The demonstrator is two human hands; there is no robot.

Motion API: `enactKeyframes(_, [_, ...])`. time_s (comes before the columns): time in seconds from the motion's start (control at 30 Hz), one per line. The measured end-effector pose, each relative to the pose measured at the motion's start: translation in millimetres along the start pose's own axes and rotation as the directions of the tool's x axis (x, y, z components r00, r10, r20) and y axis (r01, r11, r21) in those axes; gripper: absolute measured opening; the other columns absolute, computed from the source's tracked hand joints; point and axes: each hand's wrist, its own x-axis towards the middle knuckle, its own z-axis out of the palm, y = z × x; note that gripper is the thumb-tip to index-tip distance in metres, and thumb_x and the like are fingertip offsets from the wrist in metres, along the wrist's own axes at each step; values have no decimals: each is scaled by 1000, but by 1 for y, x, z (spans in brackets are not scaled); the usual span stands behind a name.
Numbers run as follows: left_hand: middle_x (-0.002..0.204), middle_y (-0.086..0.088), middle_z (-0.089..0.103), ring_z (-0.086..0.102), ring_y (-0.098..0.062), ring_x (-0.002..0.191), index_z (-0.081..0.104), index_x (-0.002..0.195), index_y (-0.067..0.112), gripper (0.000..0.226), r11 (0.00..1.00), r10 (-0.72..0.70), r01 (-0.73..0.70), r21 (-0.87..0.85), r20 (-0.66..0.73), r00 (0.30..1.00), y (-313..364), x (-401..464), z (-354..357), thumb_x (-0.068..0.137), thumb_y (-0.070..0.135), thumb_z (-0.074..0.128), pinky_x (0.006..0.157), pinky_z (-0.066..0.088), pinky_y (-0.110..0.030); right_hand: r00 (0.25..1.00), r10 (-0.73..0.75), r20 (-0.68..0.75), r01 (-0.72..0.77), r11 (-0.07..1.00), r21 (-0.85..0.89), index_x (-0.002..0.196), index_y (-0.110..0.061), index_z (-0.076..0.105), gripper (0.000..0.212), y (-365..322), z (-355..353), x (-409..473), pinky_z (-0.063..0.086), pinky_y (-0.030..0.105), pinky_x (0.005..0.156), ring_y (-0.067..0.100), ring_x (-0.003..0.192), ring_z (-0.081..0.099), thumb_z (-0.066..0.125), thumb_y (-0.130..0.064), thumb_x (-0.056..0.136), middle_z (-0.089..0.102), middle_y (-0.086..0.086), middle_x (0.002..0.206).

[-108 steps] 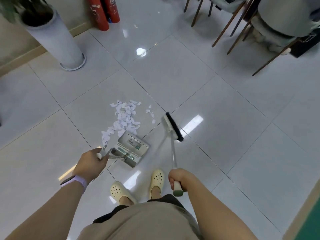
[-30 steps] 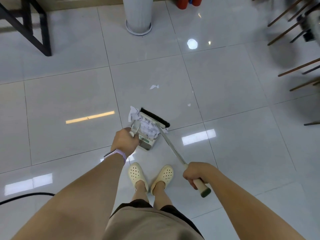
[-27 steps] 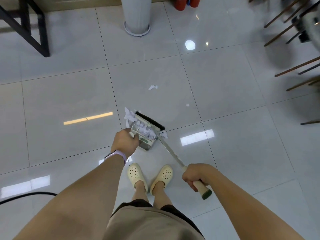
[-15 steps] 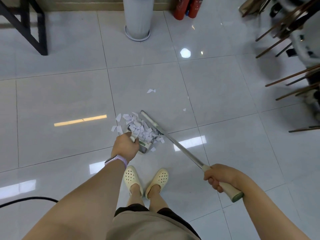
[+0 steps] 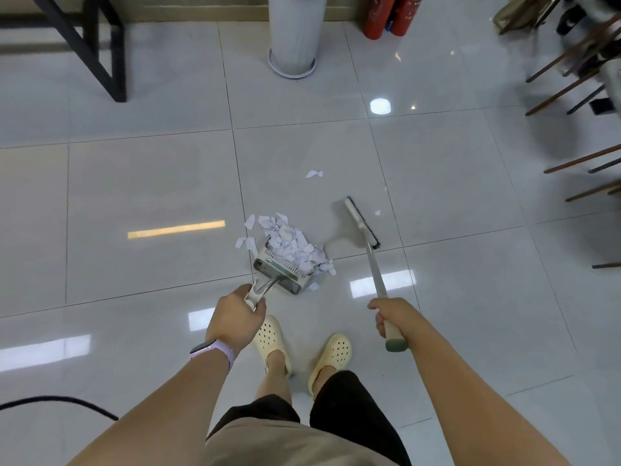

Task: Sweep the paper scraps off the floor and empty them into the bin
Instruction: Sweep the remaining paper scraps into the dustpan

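A heap of white paper scraps (image 5: 291,242) lies in and over the mouth of a metal dustpan (image 5: 281,271) on the glossy floor, with a few scraps spilled beside it. My left hand (image 5: 235,319) grips the dustpan's handle. My right hand (image 5: 389,316) grips the broom handle near its end. The broom head (image 5: 361,222) rests on the floor to the right of the pan, apart from the heap. One stray scrap (image 5: 314,173) lies further ahead and a tiny one (image 5: 377,212) beside the broom head. No bin is in view.
A white planter base (image 5: 292,45) and red fire extinguishers (image 5: 389,15) stand by the far wall. A black table frame (image 5: 87,45) is at far left, chair legs (image 5: 578,68) at right. A black cable (image 5: 57,400) crosses the floor at lower left.
The broom head has moved off the dustpan to the right, and my right hand has come in closer to my body. The scraps stay heaped on the pan.
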Motion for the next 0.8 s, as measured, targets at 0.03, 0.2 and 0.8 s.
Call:
enactKeyframes(0.03, [69,-1,63,58,-22,58,65,96,26,8,1000,-20,20,5,-5,1000,-8,-6,-1,91,32,61,50,39,-25,1000,-3,20,4,1000,-21,93,1,59,21,-4,9,3,44,33,57,22,47,49,61,-19,90,53,6,45])
enactKeyframes(0.2, [72,-3,65,61,-27,61,64,96,29,7,998,-54,54,34,-16,998,-17,-9,-2,92,34,60,52,44,-27,994,21,106,19,934,-356,86,2,52,4,-5,43,8,54,32,64,27,66,63,53,-2,87,63,15,72])
enactKeyframes(0.8, [81,-12,69,64,-29,57,59,95,16,11,963,-229,222,-150,-33,973,46,6,26,91,23,67,56,53,-30,967,-11,256,93,946,-311,84,-4,50,8,51,-118,-43,38,21,42,14,38,41,56,1,84,47,5,48])
